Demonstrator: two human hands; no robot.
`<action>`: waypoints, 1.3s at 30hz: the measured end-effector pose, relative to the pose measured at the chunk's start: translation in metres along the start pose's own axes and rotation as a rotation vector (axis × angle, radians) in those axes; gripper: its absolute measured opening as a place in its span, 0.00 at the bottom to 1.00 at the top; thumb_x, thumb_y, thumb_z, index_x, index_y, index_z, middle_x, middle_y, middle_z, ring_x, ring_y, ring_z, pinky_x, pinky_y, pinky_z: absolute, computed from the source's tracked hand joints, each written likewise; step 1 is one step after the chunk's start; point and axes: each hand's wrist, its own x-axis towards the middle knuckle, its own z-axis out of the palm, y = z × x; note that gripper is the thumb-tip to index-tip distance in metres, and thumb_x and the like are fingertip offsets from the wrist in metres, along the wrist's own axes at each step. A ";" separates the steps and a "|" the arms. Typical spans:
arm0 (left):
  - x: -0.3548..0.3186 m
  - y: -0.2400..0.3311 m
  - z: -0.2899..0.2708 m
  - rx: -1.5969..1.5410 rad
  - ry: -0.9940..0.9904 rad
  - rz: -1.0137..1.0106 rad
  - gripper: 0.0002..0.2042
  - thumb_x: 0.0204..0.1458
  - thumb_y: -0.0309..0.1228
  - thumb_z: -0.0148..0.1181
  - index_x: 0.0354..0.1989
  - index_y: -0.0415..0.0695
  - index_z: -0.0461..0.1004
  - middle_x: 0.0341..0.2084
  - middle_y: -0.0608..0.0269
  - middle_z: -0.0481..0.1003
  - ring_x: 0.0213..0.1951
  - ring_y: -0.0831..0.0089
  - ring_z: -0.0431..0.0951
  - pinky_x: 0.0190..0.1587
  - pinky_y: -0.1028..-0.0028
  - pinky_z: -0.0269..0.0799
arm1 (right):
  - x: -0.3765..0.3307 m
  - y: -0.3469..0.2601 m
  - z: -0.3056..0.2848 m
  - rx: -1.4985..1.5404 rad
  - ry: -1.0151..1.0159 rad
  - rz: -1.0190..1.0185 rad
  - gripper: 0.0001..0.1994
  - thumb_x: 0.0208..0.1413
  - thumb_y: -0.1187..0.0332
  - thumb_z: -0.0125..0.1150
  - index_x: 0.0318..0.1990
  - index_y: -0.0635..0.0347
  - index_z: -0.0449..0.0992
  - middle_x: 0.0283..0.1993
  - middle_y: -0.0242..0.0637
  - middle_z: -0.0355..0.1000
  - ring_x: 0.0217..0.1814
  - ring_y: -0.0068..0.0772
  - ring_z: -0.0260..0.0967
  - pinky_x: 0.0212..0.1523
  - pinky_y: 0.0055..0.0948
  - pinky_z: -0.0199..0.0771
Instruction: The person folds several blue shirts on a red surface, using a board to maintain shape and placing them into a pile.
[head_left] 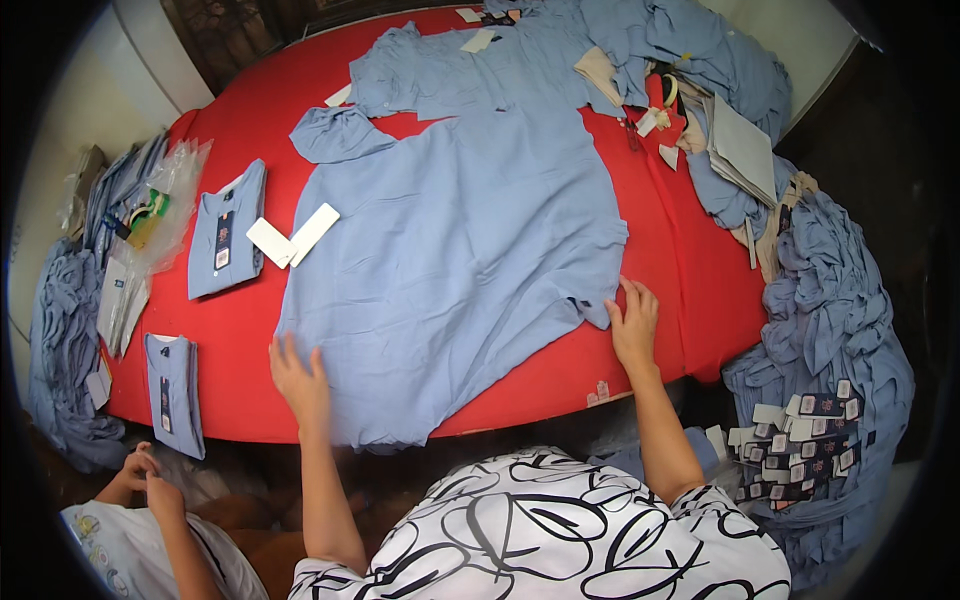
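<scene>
A light blue shirt lies spread and wrinkled across the red-covered table, its lower edge drooping at the front. My left hand rests at the shirt's lower left edge, fingers apart. At the lower right corner of the shirt is my right hand, its fingers apart and slightly bent beside the cloth edge. Two white card tags overlap on the shirt's left side. Just left of them lies a folded blue shirt with a dark hang tag.
Another folded shirt sits at the table's front left, near a second person's hands. Plastic bags and blue garments line the left side. More blue shirts cover the back. White cards and a tagged garment pile are at right.
</scene>
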 end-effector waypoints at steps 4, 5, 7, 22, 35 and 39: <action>-0.040 -0.006 -0.044 0.090 -0.128 -0.401 0.23 0.58 0.45 0.59 0.51 0.37 0.70 0.56 0.46 0.67 0.59 0.47 0.64 0.58 0.54 0.60 | -0.005 -0.015 -0.031 -0.013 -0.157 -0.031 0.23 0.53 0.59 0.66 0.56 0.51 0.74 0.45 0.39 0.68 0.50 0.44 0.63 0.51 0.43 0.60; -0.044 -0.001 -0.056 0.111 -0.236 -0.446 0.21 0.58 0.45 0.59 0.48 0.37 0.71 0.54 0.46 0.68 0.57 0.48 0.65 0.56 0.53 0.61 | -0.005 -0.014 -0.031 -0.021 -0.195 -0.085 0.22 0.53 0.60 0.66 0.55 0.51 0.74 0.44 0.38 0.68 0.50 0.42 0.63 0.52 0.42 0.60; -0.058 -0.003 -0.059 0.133 -0.291 -0.332 0.19 0.58 0.43 0.59 0.37 0.36 0.69 0.44 0.44 0.73 0.48 0.48 0.71 0.48 0.52 0.63 | -0.003 -0.002 -0.025 -0.010 -0.212 -0.181 0.14 0.53 0.65 0.66 0.47 0.55 0.77 0.37 0.38 0.71 0.44 0.40 0.67 0.48 0.38 0.64; -0.070 0.010 -0.078 -0.149 -0.080 -0.087 0.20 0.53 0.25 0.62 0.55 0.38 0.69 0.50 0.47 0.70 0.50 0.54 0.70 0.53 0.61 0.67 | -0.018 0.037 -0.089 -0.210 -0.127 0.136 0.18 0.54 0.71 0.64 0.53 0.59 0.73 0.62 0.49 0.64 0.62 0.54 0.61 0.60 0.46 0.65; -0.042 0.033 -0.027 0.052 -0.185 0.033 0.23 0.55 0.37 0.60 0.59 0.42 0.70 0.63 0.52 0.64 0.66 0.48 0.59 0.67 0.48 0.51 | -0.068 0.046 -0.038 -0.319 -0.178 0.076 0.30 0.64 0.58 0.52 0.68 0.65 0.58 0.74 0.51 0.50 0.78 0.50 0.42 0.75 0.51 0.36; 0.006 0.065 0.008 -0.127 -0.125 0.201 0.14 0.54 0.27 0.58 0.50 0.40 0.75 0.57 0.54 0.69 0.59 0.51 0.65 0.62 0.52 0.57 | -0.017 0.033 -0.032 -0.245 -0.153 0.071 0.26 0.62 0.64 0.53 0.66 0.66 0.62 0.73 0.51 0.52 0.78 0.50 0.43 0.75 0.52 0.36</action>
